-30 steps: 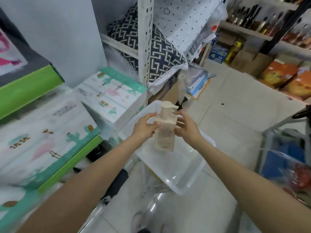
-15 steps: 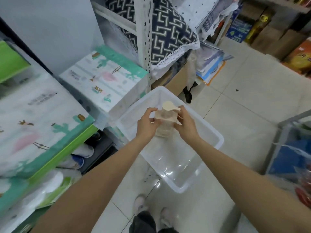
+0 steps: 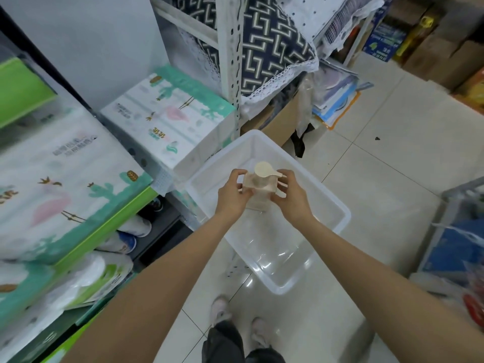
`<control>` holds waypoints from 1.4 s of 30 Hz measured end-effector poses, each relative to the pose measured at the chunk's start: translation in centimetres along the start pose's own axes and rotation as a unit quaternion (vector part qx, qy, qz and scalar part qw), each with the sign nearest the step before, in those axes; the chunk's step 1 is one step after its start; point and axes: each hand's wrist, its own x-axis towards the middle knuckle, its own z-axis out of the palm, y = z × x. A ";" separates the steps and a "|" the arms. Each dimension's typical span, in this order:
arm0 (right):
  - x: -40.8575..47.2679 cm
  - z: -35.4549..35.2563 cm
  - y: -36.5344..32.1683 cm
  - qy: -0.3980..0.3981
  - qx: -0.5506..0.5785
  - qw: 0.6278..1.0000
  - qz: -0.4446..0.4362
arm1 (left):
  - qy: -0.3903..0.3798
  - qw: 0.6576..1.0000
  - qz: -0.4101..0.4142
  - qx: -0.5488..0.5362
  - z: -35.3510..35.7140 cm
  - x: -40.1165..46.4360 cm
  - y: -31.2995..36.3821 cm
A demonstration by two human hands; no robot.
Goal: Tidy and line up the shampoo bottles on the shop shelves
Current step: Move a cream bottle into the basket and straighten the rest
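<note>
Pale beige plastic pump bottle [image 3: 259, 188]: upright, nozzle pointing right, held over the clear plastic storage bin [image 3: 337, 205] on the white tiled floor [image 3: 387, 163]. Left hand [image 3: 231, 196]: fingers curled round the bottle's left side. Right hand [image 3: 292, 196]: fingers curled round its right side. Left of bin: pastel cactus-print packs [image 3: 167, 113]. Behind: white perforated shelf post [image 3: 231, 48], navy patterned cushion [image 3: 272, 40].

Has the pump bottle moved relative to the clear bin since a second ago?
Yes. The pump bottle, held in both hands, has come down toward the clear plastic bin; earlier its pump head stood above the bin's far rim, now it sits inside the outline.
</note>
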 end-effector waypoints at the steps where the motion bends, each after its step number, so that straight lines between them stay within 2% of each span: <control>1: -0.2 -0.1 -0.2 0.007 -0.012 1.000 0.005 | 0.001 1.000 0.002 0.008 -0.1 -0.1 0.2; 6: -1.6 -1.4 -0.8 0.011 -0.159 0.987 -0.019 | 0.039 0.994 0.041 0.097 -2.3 -1.2 1.9; 11: -3.9 -1.6 -2.5 -0.079 -0.246 0.964 -0.061 | 0.048 0.976 0.046 0.208 -5.2 -5.2 2.8; 15: -6.3 -0.2 -5.8 -0.126 -0.259 0.948 -0.133 | 0.069 0.956 0.054 0.280 -8.3 -10.8 2.9; 20: -10.2 3.0 -11.4 -0.201 -0.270 0.918 -0.208 | 0.137 0.949 0.027 0.284 -13.5 -18.6 2.3; 25: -15.8 8.0 -17.6 -0.276 -0.273 0.873 -0.296 | 0.247 0.931 0.009 0.270 -19.4 -27.3 1.9; 32: -24.7 17.1 -25.2 -0.326 -0.287 0.801 -0.412 | 0.311 0.923 -0.020 0.224 -28.8 -38.8 -1.5; 38: -34.3 26.7 -31.0 -0.329 -0.232 0.784 -0.473 | 0.414 0.884 -0.011 0.217 -38.5 -49.0 -5.6; 42: -40.8 33.1 -34.8 -0.317 -0.177 0.798 -0.481 | 0.458 0.861 0.010 0.221 -45.7 -55.2 -7.9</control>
